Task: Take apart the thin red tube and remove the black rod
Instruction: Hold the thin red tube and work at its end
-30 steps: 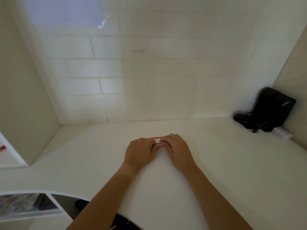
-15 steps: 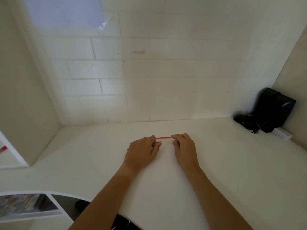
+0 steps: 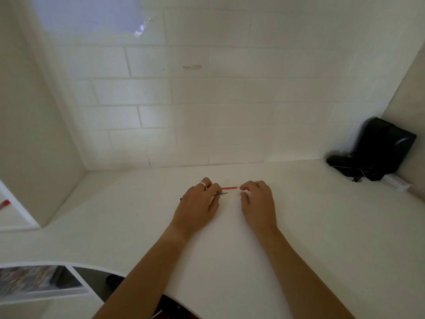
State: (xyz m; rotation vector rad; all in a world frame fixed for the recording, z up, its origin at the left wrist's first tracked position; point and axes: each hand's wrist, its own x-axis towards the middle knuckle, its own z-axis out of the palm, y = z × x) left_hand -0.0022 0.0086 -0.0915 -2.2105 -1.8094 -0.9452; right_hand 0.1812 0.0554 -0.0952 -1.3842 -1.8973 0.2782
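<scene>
Since approx. 0.5 s before, the hands moved further apart. The left hand (image 3: 197,203) pinched the black rod (image 3: 221,194), its tip out toward the right. The right hand (image 3: 257,199) was closed w/ fingertips at the end of the thin red tube (image 3: 229,188), just above the white counter (image 3: 322,226).

Arms: both bare from the lower frame edge to the wrists, no sleeves in view.
Left hand (image 3: 197,204): a pale band ring (image 3: 203,184) on one finger.
Right hand (image 3: 258,201): bare, no ring or watch visible.
Wrists: bare.
</scene>
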